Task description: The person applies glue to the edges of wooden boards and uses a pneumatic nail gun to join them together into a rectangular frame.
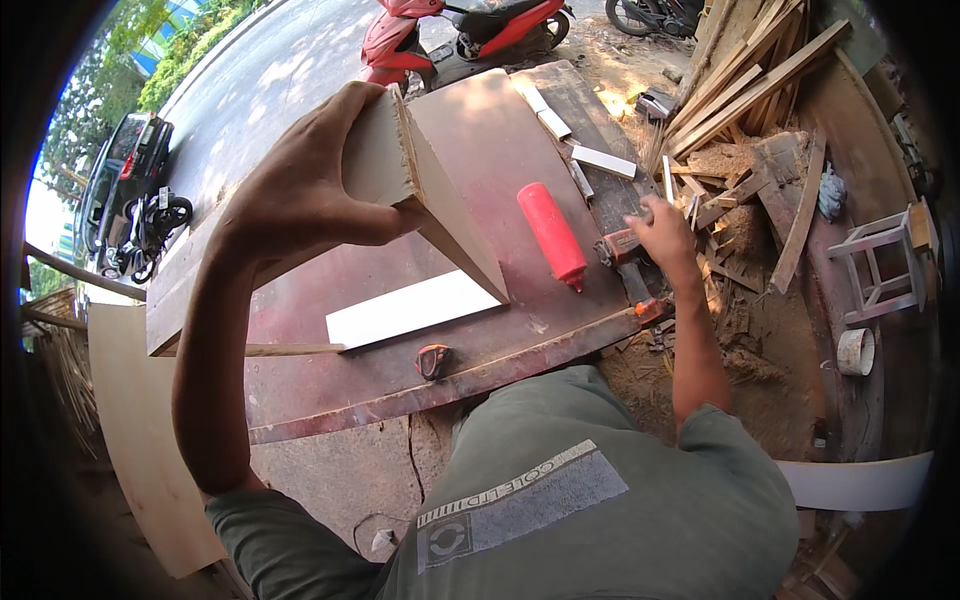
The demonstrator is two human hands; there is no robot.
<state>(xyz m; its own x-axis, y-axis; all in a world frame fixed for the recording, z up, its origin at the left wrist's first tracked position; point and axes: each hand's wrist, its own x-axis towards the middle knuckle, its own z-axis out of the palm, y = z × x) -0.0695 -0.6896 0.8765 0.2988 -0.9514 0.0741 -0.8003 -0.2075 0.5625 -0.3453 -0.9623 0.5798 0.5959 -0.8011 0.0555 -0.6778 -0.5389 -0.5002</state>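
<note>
My left hand (310, 190) is wrapped round the upper edge of a brown wooden board (378, 150) with a rough cut edge, held upright above the table (560, 330). A slanting panel (455, 205) stands against it, down to a white strip of board (420, 308) on the tabletop. My right hand (662, 235) hovers just above an orange-and-grey nail gun (628, 262); its fingers are curled, and whatever they hold, if anything, is too small to make out. A red squeeze bottle (552, 235) lies between my hands. Near the front edge rests a tape measure (432, 361).
Small white offcuts (603, 161) lie at the table's far right. Beyond it are scrap wood (750, 85), a small stool (880, 260) and a roll of tape (856, 352). A red scooter (470, 35) stands behind the table; a plywood sheet (140, 420) leans at left.
</note>
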